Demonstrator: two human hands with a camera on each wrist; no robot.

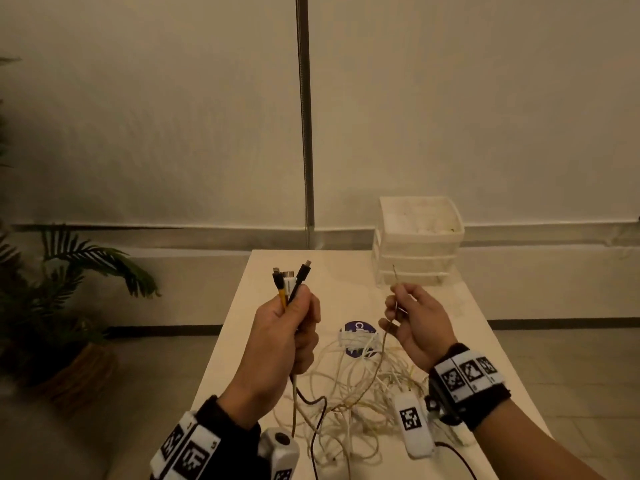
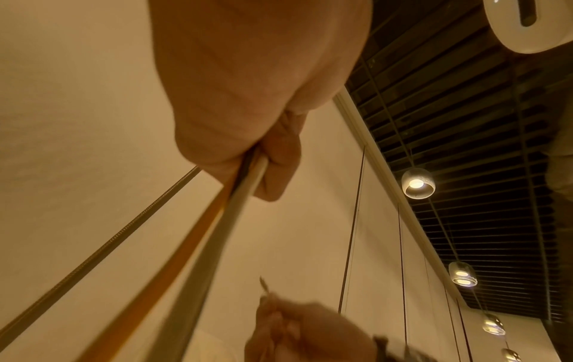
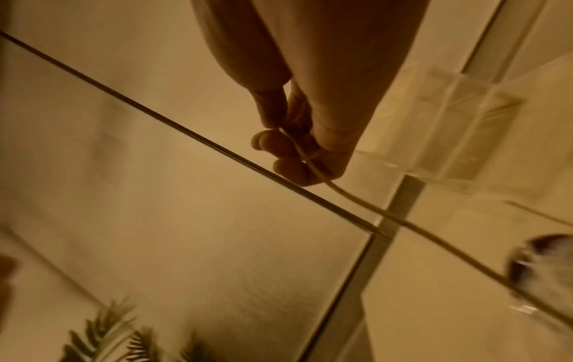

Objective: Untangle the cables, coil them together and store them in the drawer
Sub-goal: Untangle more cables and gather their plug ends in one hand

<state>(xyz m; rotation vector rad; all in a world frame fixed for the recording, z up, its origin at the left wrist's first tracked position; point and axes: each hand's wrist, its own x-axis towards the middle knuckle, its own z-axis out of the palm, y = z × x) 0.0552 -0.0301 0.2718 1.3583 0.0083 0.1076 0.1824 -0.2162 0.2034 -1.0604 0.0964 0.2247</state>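
Observation:
My left hand [image 1: 291, 323] is raised over the table and grips a bundle of cable ends [image 1: 289, 282]: black, yellow and white plugs stick up out of the fist. In the left wrist view the same cables [image 2: 217, 215] run down from the curled fingers [image 2: 279, 156]. My right hand [image 1: 412, 320] pinches a thin pale cable [image 1: 394, 299], its tip pointing up; in the right wrist view that thin cable [image 3: 313, 166] crosses the fingers. A loose tangle of white, yellow and black cables [image 1: 353, 386] lies on the white table [image 1: 263, 327] below both hands. The white drawer unit [image 1: 415, 244] stands at the back right.
A round blue sticker [image 1: 358, 332] lies on the table under the tangle. A potted palm [image 1: 69, 292] stands on the floor left of the table. A pale wall with a vertical metal strip [image 1: 304, 116] is behind.

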